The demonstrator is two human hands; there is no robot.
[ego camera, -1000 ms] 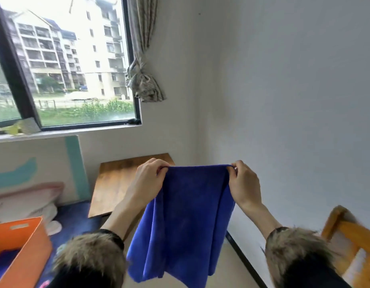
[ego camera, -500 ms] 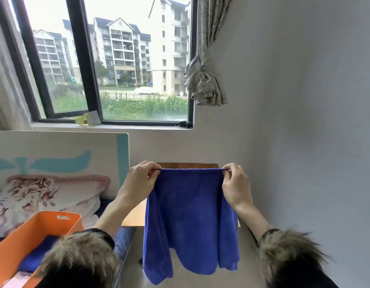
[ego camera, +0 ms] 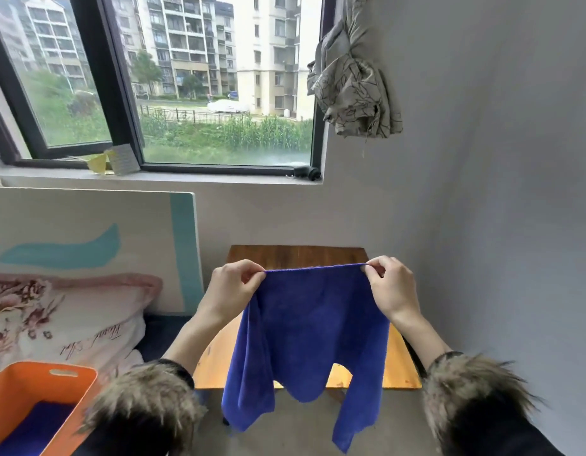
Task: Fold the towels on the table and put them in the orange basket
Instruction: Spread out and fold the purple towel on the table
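Observation:
A blue towel [ego camera: 313, 327] hangs in the air in front of me, stretched flat along its top edge. My left hand [ego camera: 232, 286] pinches its top left corner and my right hand [ego camera: 388, 287] pinches its top right corner. The towel's lower part droops in front of the wooden table [ego camera: 298, 256]. The orange basket [ego camera: 20, 385] stands at the bottom left, with a folded blue towel [ego camera: 38, 426] lying inside it.
A floral pillow [ego camera: 54, 317] and a white and teal headboard [ego camera: 97, 238] lie left of the table. The grey wall [ego camera: 499, 225] runs close on the right. A knotted curtain [ego camera: 354, 87] hangs by the window above.
The view has swung left, bringing the window, pillow and basket further in. Both hands still hold the towel by its top corners, now spread slightly wider over the table.

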